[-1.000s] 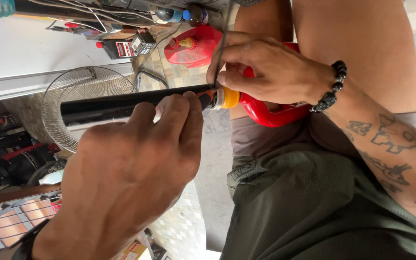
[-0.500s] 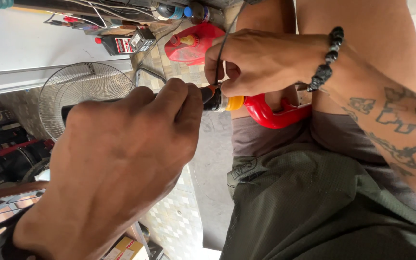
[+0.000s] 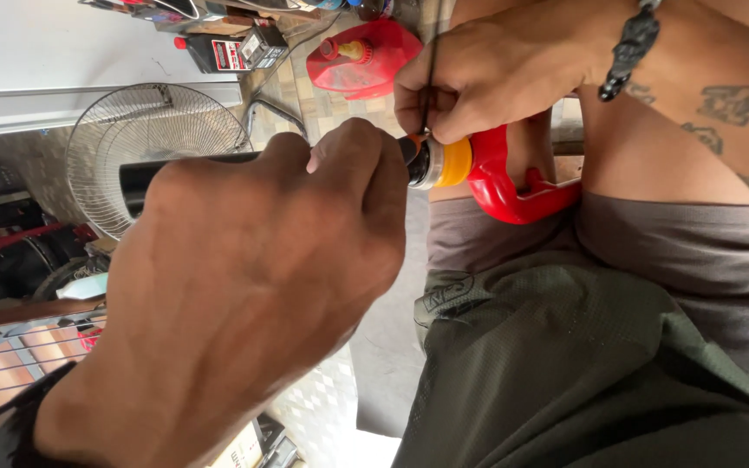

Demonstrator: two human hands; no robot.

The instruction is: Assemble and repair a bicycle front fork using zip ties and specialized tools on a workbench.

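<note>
Left hand: the left hand fills the lower left of the view, back of the hand toward the camera, fingers curled shut around a black cylindrical tube, thumb and forefinger reaching to its end
Right hand: the right hand comes in from the upper right, wrist bent, fingertips pinched together on a thin dark wire just above the tube's end
Tube: lies roughly level across the middle of the view, held above the lap; its right end bears a metal collar and an orange ring
Red part: a red hook-shaped plastic piece sits touching the orange ring, resting against the thigh
Wrist: a dark beaded bracelet circles the right wrist
Background: a wire fan guard and a red plastic container lie on the floor beyond
Hidden: most of the tube is covered by the left hand; where the wire meets the collar is hard to make out; the wire's upper end is cut off by the frame
</note>
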